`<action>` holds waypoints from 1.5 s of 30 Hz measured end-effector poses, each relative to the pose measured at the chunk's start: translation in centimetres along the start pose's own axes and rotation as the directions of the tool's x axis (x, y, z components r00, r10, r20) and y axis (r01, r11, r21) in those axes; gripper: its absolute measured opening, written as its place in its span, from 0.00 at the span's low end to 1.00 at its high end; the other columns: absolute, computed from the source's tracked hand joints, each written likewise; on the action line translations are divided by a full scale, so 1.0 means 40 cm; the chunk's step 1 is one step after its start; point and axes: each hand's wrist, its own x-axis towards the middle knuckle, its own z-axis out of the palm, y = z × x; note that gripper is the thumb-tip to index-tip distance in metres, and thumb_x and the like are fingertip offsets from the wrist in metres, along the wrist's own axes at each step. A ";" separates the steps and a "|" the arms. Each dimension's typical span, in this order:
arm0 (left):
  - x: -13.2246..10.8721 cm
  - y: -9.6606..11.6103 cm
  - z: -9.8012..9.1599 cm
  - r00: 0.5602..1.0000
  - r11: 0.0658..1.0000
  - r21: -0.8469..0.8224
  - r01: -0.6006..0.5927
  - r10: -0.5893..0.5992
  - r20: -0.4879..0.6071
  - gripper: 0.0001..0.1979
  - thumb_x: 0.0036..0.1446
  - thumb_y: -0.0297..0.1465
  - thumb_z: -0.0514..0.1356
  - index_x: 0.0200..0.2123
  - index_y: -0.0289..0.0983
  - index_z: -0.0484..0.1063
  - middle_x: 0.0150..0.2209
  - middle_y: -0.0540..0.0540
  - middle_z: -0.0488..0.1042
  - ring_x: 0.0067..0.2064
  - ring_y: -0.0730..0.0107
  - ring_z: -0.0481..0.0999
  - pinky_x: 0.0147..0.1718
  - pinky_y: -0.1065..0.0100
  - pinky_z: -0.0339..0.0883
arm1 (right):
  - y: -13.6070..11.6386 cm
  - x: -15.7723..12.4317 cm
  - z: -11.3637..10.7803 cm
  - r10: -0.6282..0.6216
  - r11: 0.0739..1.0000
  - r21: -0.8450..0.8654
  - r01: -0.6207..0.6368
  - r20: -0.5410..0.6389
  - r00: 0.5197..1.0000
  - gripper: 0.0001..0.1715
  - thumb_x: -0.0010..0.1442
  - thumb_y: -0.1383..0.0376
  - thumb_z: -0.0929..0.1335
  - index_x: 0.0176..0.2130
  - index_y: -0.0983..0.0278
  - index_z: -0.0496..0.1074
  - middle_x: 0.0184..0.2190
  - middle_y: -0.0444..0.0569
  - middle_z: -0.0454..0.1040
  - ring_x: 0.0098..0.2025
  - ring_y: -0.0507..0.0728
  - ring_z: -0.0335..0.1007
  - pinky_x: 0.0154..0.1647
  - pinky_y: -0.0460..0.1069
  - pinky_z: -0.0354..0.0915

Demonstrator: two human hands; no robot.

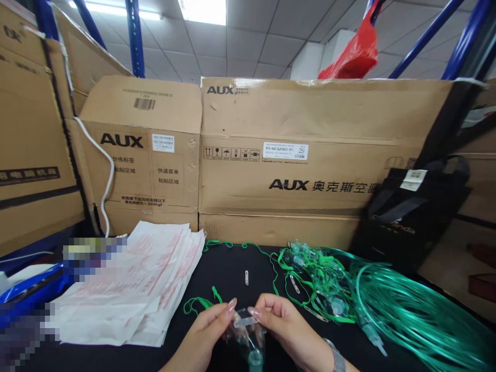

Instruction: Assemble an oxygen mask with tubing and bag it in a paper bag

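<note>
Low at the centre, a clear oxygen mask (250, 338) with a green connector is held between both hands. A silvery nose clip (245, 322) lies across its upper edge. My left hand (211, 325) pinches the mask's left side, thumb and fingers closed. My right hand (281, 323) is closed on the right side, its thumb at the clip's right end. Green elastic cord (199, 304) trails out beyond my left fingers. Another loose nose clip (247, 278) lies on the black table a little farther off. My hands partly hide the mask's edges.
To the right lie a heap of masks with green cords (325, 284) and coils of green tubing (418, 310). Printed white bags (135, 284) are stacked at left. Cardboard boxes (232, 181) wall off the back, with a black bag (411, 217) at right.
</note>
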 end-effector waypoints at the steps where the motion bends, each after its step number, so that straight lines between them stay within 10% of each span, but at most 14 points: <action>1: 0.002 -0.002 0.000 1.000 1.000 0.024 -0.002 0.002 0.008 0.25 0.37 0.54 0.60 0.19 0.36 0.65 0.21 0.53 0.61 0.28 0.71 0.58 0.33 0.69 0.53 | 0.000 -0.001 0.000 -0.001 1.000 -0.017 0.001 0.002 1.000 0.18 0.47 0.57 0.73 0.23 0.68 0.66 0.19 0.43 0.70 0.21 0.48 0.63 0.26 0.44 0.55; 11: 0.013 -0.020 -0.011 0.974 0.992 0.119 -0.043 0.015 0.226 0.20 0.42 0.46 0.62 0.20 0.35 0.62 0.22 0.53 0.63 0.27 0.73 0.60 0.30 0.70 0.53 | -0.002 -0.006 0.012 0.002 0.991 -0.132 -0.003 -0.012 1.000 0.20 0.45 0.54 0.73 0.22 0.67 0.66 0.18 0.41 0.69 0.21 0.47 0.61 0.25 0.44 0.55; 45: -0.002 0.011 0.000 0.982 0.987 -0.155 0.048 -0.019 0.186 0.17 0.43 0.43 0.64 0.25 0.31 0.73 0.23 0.48 0.68 0.27 0.74 0.62 0.24 0.72 0.53 | -0.010 -0.008 0.014 0.025 0.998 0.066 -0.022 -0.045 0.999 0.18 0.46 0.59 0.74 0.23 0.67 0.64 0.19 0.42 0.69 0.21 0.47 0.59 0.23 0.43 0.51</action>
